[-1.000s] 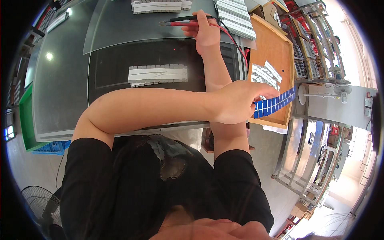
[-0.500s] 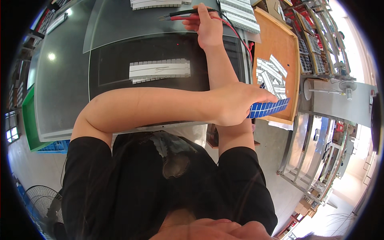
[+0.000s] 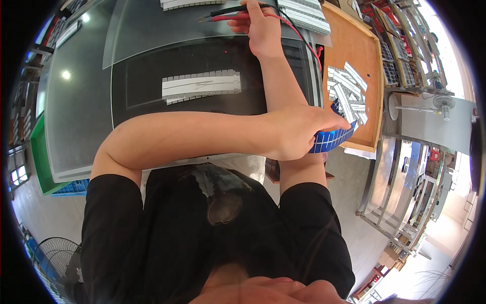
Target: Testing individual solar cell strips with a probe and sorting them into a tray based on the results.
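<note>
Lying jumbled, white strips [image 3: 343, 103] occupy a wooden tray [image 3: 349, 41].

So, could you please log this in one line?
left hand: holds blue strip; right hand: holds red probe, black probe; wooden tray: white strips

Worktop [image 3: 76, 121] dk. grey, shiny, pale-edged; clear sheet [image 3: 152, 30] across its far part. White strip stack [image 3: 201, 85] nr. middle on black panel [image 3: 139, 71]; 2nd stack [image 3: 200, 4] farther back, bigger lot [image 3: 306, 16] at far R corner. Wooden tray [image 3: 347, 48] just beside, R side, w/ loose strips [image 3: 344, 104] heaped in nearer half.
</note>
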A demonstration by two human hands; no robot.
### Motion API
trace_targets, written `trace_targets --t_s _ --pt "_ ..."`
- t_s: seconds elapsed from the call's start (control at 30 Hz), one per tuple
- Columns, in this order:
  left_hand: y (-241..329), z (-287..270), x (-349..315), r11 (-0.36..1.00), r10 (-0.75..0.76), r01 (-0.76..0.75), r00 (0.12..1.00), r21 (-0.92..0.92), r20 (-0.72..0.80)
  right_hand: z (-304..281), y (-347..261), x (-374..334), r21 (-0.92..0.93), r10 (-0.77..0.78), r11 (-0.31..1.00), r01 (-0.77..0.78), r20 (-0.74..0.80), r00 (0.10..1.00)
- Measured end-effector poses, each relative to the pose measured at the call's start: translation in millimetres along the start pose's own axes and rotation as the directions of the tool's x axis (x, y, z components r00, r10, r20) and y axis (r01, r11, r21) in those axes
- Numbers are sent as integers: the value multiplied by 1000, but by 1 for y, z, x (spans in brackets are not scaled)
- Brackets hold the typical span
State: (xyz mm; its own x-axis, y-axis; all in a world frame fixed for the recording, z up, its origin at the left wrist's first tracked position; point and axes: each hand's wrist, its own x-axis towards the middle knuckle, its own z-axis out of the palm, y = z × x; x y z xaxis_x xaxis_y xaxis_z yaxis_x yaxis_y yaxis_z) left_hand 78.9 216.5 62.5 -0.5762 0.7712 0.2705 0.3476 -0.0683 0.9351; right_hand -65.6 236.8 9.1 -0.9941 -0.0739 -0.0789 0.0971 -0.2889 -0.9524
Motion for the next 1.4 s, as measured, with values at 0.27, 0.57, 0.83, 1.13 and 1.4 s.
trace_targets --t_s 0.27,0.57,0.83,1.13,1.4 --pt "3 -7 -21 996 -83 83 997 -38 -2 -3 6 -2 132 -312 948 290 196 930" --pt "-6 -9 -47 966 -227 203 963 -161 -146 -7 2 3 15 -58 998 58 13 998" --pt "-3 -4 -52 969 -220 191 955 -154 -199 -2 3 0 4 -34 999 34 -3 999" --pt "-8 -3 -49 930 -241 168 950 -326 -200 0 1 -3 -28 -19 999 18 -34 999" --pt "-5 -3 -47 884 -264 183 955 -430 -137 0 -1 -3 -52 -15 999 14 -28 999"
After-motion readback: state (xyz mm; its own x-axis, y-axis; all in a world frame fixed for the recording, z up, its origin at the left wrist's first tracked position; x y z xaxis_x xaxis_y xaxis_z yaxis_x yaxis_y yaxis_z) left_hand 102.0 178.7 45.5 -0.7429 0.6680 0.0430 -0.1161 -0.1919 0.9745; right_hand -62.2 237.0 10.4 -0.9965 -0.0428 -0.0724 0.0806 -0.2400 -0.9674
